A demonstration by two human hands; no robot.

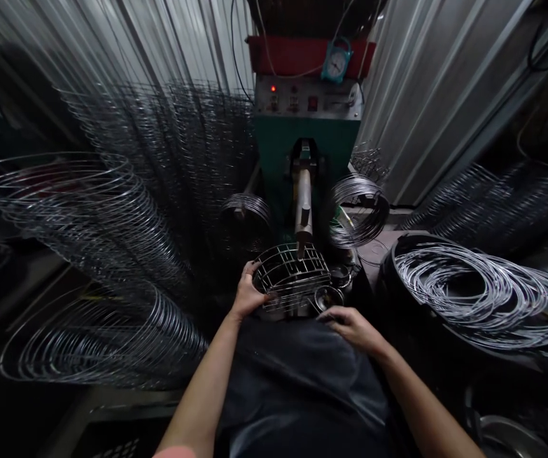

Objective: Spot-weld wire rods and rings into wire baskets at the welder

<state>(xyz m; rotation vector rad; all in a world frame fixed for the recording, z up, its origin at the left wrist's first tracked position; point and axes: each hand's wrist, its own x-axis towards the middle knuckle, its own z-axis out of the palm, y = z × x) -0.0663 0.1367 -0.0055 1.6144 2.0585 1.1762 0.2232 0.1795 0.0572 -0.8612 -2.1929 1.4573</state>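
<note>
A round wire basket (293, 270) sits beneath the metal arm of a green machine (303, 197). My left hand (249, 294) grips the basket's left side, thumb on the near wires and fingers round the rim. Near the basket's lower right, my right hand (343, 321) is closed, its fingers pressed together beside a small round dish (328, 298); what it holds, if anything, is too small to make out. The machine's upright tip reaches down to the basket's top wires. A dark apron (302, 375) covers my lap.
Stacks of wire rings (87, 203) stand at the left. Wire ring bundles (359, 210) hang right of the machine arm. At the right, a black tub (400, 280) holds loose wire rings (484, 292). A blue clock (336, 62) hangs above the control panel (312, 98).
</note>
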